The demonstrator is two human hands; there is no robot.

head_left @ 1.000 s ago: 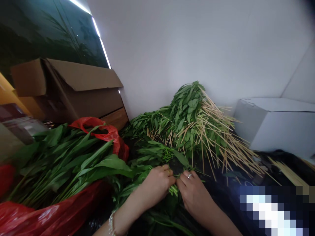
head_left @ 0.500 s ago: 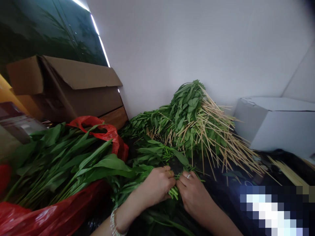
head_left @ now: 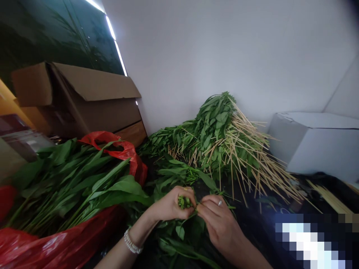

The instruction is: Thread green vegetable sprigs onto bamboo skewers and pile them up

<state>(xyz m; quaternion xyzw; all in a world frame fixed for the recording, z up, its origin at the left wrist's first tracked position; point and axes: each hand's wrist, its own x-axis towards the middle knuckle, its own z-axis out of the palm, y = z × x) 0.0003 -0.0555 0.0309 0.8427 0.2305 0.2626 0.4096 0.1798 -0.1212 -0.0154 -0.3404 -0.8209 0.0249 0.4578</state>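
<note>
So: red plastic bag (head_left: 70, 241) at 9 o'clock from left hand (head_left: 169, 205); that one's clenched round a green-stem bunch (head_left: 184, 202), ends showing. Right hand (head_left: 220, 222) at 4, fingers (head_left: 206, 209) pinched (can't tell on what). Leaf-and-stick heap (head_left: 213, 121) at 1.

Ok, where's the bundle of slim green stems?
In the head view, the bundle of slim green stems is below centre, gripped in the left hand, left of the right hand.
</note>
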